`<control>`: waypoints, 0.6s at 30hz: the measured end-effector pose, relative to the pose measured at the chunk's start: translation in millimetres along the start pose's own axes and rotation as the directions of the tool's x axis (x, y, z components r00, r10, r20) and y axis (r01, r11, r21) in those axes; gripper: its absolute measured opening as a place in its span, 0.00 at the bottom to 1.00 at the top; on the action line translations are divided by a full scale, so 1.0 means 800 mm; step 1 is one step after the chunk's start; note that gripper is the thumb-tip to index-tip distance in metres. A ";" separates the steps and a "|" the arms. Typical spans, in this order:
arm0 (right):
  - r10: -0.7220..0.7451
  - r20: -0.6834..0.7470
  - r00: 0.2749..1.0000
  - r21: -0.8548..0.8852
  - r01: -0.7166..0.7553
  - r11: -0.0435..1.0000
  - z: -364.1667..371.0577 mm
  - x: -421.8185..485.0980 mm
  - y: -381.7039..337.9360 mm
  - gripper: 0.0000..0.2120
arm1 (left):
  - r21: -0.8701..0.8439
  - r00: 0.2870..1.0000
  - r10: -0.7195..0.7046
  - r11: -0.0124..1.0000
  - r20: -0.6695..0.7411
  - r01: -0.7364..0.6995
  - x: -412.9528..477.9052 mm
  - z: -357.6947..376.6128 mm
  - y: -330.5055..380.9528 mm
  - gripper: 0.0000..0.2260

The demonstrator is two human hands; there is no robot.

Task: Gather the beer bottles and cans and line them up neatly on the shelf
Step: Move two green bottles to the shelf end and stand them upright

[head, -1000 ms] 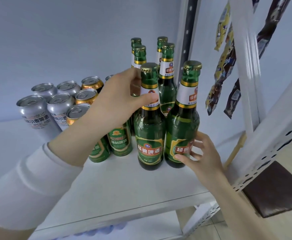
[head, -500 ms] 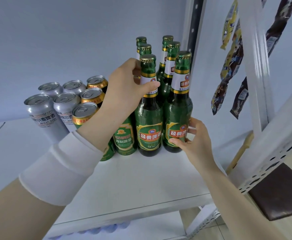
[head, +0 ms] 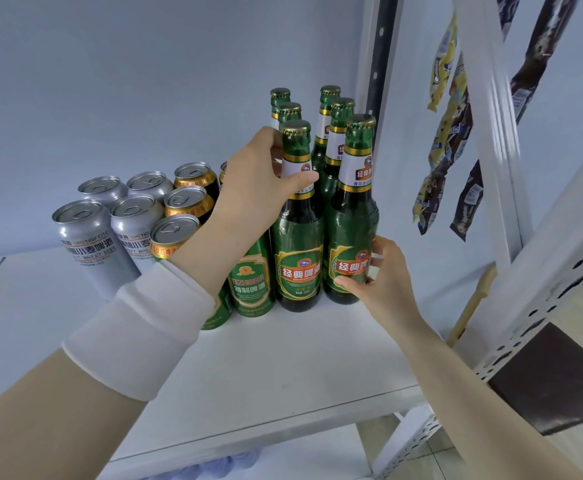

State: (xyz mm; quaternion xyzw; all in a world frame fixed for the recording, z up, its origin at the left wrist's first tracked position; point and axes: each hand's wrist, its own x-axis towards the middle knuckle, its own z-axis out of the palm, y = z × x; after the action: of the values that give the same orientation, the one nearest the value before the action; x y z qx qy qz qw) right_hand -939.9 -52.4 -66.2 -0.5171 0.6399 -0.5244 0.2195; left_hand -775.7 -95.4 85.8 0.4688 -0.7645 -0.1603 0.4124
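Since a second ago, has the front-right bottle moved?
Yes. The front-right bottle went back into the shelf, toward the black upright, and now stands level with the front-left bottle.

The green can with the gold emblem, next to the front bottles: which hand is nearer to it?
Left. The left hand grips a bottle neck just above the green can, its wrist crossing the can. The right hand holds the front right bottle, one bottle farther away.

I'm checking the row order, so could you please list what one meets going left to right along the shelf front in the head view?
Silver cans → gold-topped cans → green can → left-held bottle → right-held bottle → hanging snack packets.
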 end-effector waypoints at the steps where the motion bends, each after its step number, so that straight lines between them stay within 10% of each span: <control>1: 0.001 0.004 1.000 -0.019 0.000 1.000 0.000 -0.001 -0.001 0.35 | 0.012 1.000 0.009 1.000 0.008 -0.009 0.000 0.000 -0.001 0.19; 10: 0.029 0.063 0.998 -0.380 -0.003 0.925 -0.010 -0.013 -0.031 0.36 | 0.101 0.992 0.098 0.989 0.077 -0.106 -0.016 0.002 -0.016 0.27; 18: 0.070 0.127 0.989 -0.819 0.064 0.570 -0.007 -0.098 -0.109 0.32 | 0.522 0.967 0.190 0.815 0.170 -0.252 -0.123 -0.068 -0.033 0.25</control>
State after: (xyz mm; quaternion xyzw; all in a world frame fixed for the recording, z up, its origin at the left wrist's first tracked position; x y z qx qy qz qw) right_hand -877.8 27.2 -6.5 -0.5954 0.7930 -0.1288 0.0014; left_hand -695.8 -17.4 54.7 0.4642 -0.8492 0.0846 0.2371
